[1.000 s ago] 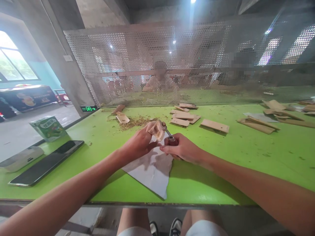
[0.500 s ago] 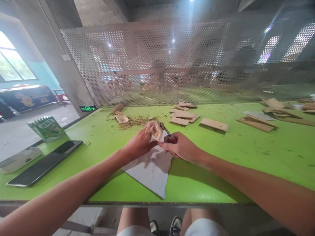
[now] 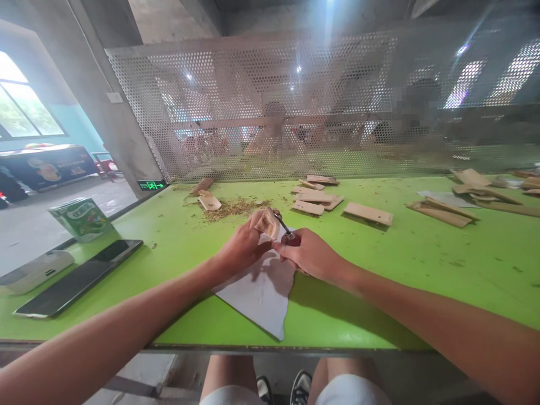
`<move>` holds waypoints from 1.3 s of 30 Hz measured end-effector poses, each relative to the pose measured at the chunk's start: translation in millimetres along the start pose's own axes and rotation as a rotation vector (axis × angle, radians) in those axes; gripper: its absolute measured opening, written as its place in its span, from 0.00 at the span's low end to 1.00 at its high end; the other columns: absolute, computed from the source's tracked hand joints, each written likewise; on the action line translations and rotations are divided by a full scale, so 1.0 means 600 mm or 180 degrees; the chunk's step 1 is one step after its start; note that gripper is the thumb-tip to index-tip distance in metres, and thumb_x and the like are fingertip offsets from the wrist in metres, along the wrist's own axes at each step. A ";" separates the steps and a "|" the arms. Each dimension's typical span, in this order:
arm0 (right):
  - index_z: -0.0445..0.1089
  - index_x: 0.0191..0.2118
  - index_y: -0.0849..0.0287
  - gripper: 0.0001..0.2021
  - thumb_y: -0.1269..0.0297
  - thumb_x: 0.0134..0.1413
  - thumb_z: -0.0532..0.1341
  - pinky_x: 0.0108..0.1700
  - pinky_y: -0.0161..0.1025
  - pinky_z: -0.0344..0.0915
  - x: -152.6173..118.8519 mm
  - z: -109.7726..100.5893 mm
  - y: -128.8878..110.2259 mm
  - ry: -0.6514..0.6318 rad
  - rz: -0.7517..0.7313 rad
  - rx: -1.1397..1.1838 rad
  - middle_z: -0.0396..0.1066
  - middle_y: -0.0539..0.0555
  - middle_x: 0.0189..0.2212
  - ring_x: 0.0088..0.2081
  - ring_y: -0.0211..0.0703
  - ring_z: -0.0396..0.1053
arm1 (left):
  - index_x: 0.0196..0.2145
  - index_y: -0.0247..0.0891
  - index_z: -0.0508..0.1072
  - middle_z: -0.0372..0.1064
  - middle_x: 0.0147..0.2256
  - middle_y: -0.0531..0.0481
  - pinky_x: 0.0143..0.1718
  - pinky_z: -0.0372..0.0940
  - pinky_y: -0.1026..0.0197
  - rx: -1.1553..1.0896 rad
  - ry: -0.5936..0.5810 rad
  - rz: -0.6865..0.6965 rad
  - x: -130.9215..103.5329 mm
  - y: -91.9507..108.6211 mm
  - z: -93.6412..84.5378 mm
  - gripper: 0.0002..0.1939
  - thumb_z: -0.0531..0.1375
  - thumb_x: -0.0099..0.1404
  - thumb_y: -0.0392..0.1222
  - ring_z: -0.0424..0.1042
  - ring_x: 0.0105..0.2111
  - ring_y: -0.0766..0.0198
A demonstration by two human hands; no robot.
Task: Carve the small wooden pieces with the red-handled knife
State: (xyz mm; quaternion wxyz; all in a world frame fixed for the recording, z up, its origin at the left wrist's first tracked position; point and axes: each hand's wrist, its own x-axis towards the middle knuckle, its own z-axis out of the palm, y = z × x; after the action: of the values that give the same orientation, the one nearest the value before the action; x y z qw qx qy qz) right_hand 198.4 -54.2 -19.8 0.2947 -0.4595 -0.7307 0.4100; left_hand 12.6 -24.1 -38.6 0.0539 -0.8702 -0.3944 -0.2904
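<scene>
My left hand (image 3: 243,245) is closed around a small pale carved piece of wood (image 3: 269,224), whose hollowed face is turned towards me. Wrapped round the reddish handle of a carving tool (image 3: 291,237) is my right hand (image 3: 311,252). The tool's dark metal shaft points up and left, with its tip close beside the wood's right edge; whether it touches I cannot tell. Both hands are close together above a sheet of white paper (image 3: 261,295) on the green table (image 3: 358,315).
Brown shavings (image 3: 236,209) lie behind my hands, near a light wood offcut (image 3: 210,201). Several flat wood pieces (image 3: 368,214) are spread further right. At left are a phone (image 3: 80,278), a white device (image 3: 37,273) and a green carton (image 3: 82,219). A perforated metal screen (image 3: 270,112) backs the table.
The tool's shaft has tilted slightly against the wood, and my right hand has shifted a little to the left. The whole view has moved very slightly. Both grips stay the same.
</scene>
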 end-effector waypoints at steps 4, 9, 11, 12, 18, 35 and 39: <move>0.62 0.21 0.59 0.17 0.55 0.55 0.57 0.21 0.35 0.46 0.005 -0.006 0.008 0.0090 -0.0070 -0.0442 0.58 0.46 0.15 0.16 0.31 0.52 | 0.37 0.33 0.69 0.62 0.45 0.42 0.41 0.69 0.56 -0.0065 0.0166 -0.0297 -0.005 0.000 0.011 0.12 0.57 0.67 0.46 0.70 0.37 0.61; 0.62 0.21 0.59 0.15 0.58 0.53 0.58 0.22 0.35 0.45 0.012 -0.017 0.014 0.0227 -0.0062 -0.0844 0.61 0.48 0.17 0.18 0.33 0.52 | 0.34 0.33 0.68 0.63 0.43 0.42 0.43 0.70 0.55 0.0039 0.0289 -0.0276 -0.003 -0.003 0.016 0.15 0.59 0.65 0.50 0.70 0.39 0.58; 0.62 0.20 0.59 0.15 0.59 0.53 0.58 0.22 0.35 0.44 0.013 -0.017 0.013 0.0344 -0.0125 -0.0900 0.60 0.48 0.16 0.18 0.33 0.52 | 0.33 0.33 0.68 0.63 0.42 0.42 0.40 0.70 0.55 0.0123 0.0266 -0.0265 -0.002 -0.001 0.014 0.15 0.59 0.65 0.50 0.71 0.36 0.59; 0.62 0.20 0.59 0.15 0.59 0.54 0.57 0.22 0.35 0.44 0.013 -0.016 0.013 0.0397 -0.0167 -0.0892 0.59 0.47 0.16 0.18 0.33 0.51 | 0.33 0.33 0.68 0.63 0.41 0.42 0.39 0.71 0.54 0.0175 0.0237 -0.0266 -0.002 0.000 0.013 0.15 0.58 0.65 0.50 0.71 0.34 0.59; 0.64 0.21 0.59 0.15 0.56 0.54 0.58 0.21 0.35 0.45 0.010 -0.015 0.011 0.0434 -0.0253 -0.0717 0.59 0.46 0.16 0.18 0.32 0.51 | 0.33 0.33 0.68 0.61 0.45 0.40 0.38 0.71 0.53 0.0416 0.0232 -0.0181 -0.001 0.002 0.007 0.14 0.56 0.67 0.49 0.70 0.33 0.60; 0.66 0.22 0.60 0.14 0.57 0.53 0.58 0.22 0.36 0.48 0.004 -0.016 0.003 0.0059 0.0155 -0.0650 0.63 0.50 0.17 0.18 0.33 0.54 | 0.39 0.33 0.70 0.62 0.46 0.43 0.36 0.71 0.59 0.0420 0.0020 -0.0179 -0.010 0.006 0.008 0.12 0.55 0.68 0.46 0.69 0.34 0.64; 0.64 0.21 0.59 0.12 0.62 0.52 0.58 0.22 0.36 0.47 0.009 -0.014 0.007 0.0222 0.0109 -0.0919 0.61 0.49 0.16 0.18 0.33 0.52 | 0.31 0.32 0.71 0.60 0.50 0.39 0.39 0.71 0.55 0.0711 -0.0121 -0.0121 -0.005 0.008 0.005 0.17 0.54 0.69 0.50 0.70 0.34 0.61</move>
State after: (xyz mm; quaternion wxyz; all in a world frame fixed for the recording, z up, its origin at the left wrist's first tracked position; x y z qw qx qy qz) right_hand 204.9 -45.5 -19.0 0.2437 -0.5234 -0.7635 0.2894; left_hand 15.9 -28.3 -42.3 0.1376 -0.8565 -0.4417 -0.2290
